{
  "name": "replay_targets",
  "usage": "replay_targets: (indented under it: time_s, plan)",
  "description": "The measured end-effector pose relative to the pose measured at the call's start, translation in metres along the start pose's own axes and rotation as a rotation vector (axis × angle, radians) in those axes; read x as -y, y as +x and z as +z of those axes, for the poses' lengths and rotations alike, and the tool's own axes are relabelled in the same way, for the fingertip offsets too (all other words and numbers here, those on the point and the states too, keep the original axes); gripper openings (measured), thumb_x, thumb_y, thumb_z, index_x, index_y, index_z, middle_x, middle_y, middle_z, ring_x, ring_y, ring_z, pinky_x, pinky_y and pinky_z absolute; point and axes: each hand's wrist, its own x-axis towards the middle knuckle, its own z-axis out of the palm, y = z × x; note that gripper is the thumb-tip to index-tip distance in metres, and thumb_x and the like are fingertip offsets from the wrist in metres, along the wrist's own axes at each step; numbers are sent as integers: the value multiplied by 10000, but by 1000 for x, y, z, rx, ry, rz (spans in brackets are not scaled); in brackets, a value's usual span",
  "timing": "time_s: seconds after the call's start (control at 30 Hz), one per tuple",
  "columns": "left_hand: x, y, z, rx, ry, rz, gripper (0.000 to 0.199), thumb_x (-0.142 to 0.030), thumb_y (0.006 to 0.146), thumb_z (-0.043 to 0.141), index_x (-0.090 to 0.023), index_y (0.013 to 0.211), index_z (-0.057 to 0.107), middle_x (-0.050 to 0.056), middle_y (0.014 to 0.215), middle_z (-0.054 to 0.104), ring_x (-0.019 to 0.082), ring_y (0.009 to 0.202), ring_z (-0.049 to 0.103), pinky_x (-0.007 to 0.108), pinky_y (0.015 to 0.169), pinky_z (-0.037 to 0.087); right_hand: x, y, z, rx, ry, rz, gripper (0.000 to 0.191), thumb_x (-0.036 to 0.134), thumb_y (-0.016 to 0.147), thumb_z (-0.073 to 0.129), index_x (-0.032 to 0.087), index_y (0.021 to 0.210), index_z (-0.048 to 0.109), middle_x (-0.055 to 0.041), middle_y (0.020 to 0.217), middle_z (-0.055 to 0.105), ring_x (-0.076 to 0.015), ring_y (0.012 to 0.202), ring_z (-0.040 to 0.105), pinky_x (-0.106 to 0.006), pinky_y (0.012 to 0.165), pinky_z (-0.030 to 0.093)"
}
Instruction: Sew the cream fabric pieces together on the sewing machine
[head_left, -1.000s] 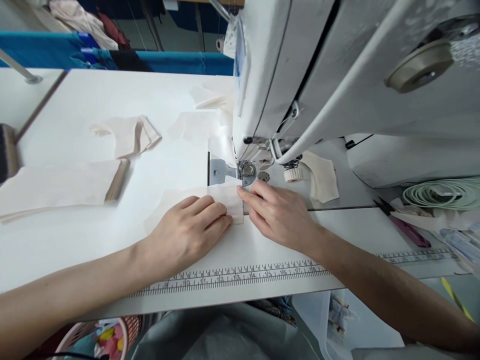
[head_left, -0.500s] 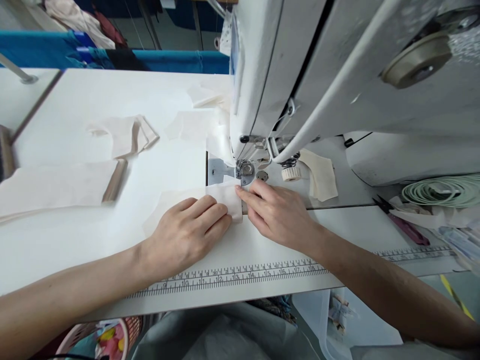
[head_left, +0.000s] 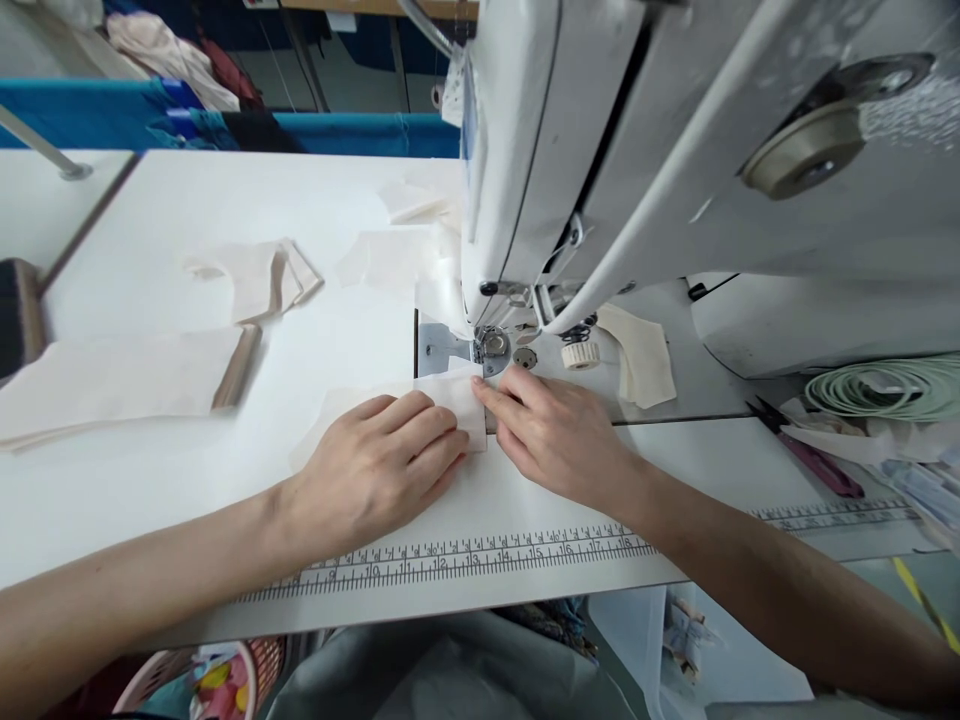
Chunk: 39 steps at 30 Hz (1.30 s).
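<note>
A pale cream fabric piece lies flat before the sewing machine's needle area, its upper edge close to the presser foot. Bent over its left part, my left hand has its fingers together and closed on the cloth. My right hand is closed at the right edge, with the index fingertip on the fabric near its corner; the thumb is mostly hidden. More cream fabric pieces lie to the left of the machine head, beyond my hands.
Stacked cream fabric pieces and a folded bundle lie to the left. Another cut piece rests under the machine arm. Thread snips and coiled green cord sit at right. A printed ruler runs along the table's front edge.
The view has shifted slightly, so everything sits a little lower. Both hands and the fabric keep nearly the same place by the presser foot.
</note>
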Motion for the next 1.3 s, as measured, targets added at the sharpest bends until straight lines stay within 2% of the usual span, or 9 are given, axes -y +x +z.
replay_targets:
  time_s: [0.13, 0.23, 0.33, 0.57, 0.83, 1.3]
  plan:
    - [23, 10, -5, 68, -11, -76, 183, -185, 952, 478, -113, 987, 642, 92, 936, 673, 225, 847, 616, 336, 662, 517, 1, 0, -1, -4, -54, -26, 364, 95, 921, 422, 96, 1229, 614, -43, 843, 619, -114, 666, 548, -256, 559, 402]
    - [38, 17, -1, 59, -11, -67, 189, -166, 937, 476, -114, 1001, 646, 99, 957, 655, 227, 852, 599, 350, 695, 525, 2, 0, 0, -23, -90, -25, 358, 94, 915, 422, 97, 1215, 616, -38, 813, 602, -120, 659, 540, -271, 573, 402]
    - [45, 21, 7, 34, -14, -70, 199, -160, 931, 470, -121, 1022, 643, 99, 975, 643, 223, 845, 577, 362, 717, 527, 4, 0, 1, -36, -98, -9, 365, 91, 900, 429, 121, 1217, 609, -30, 802, 588, -129, 666, 536, -286, 595, 401]
    - [45, 18, 16, 37, -1, -78, 198, -165, 926, 459, -118, 1007, 633, 112, 973, 626, 229, 853, 552, 369, 732, 522, 3, -1, 3, 12, -56, 8, 330, 78, 872, 442, 143, 1141, 622, -35, 825, 582, -145, 705, 536, -304, 610, 389]
    - [44, 17, 15, 34, 2, -74, 194, -162, 929, 451, -121, 998, 629, 108, 959, 632, 223, 845, 561, 353, 719, 517, 5, 1, 1, 57, -49, 10, 361, 86, 885, 422, 130, 1194, 605, -48, 848, 595, -154, 719, 544, -312, 632, 405]
    - [45, 15, 18, 30, 18, -67, 191, -166, 917, 481, -125, 1026, 633, 107, 974, 640, 234, 865, 579, 351, 688, 506, 5, 0, 0, 43, -72, 20, 356, 83, 897, 405, 143, 1187, 604, -46, 862, 600, -141, 714, 544, -295, 617, 374]
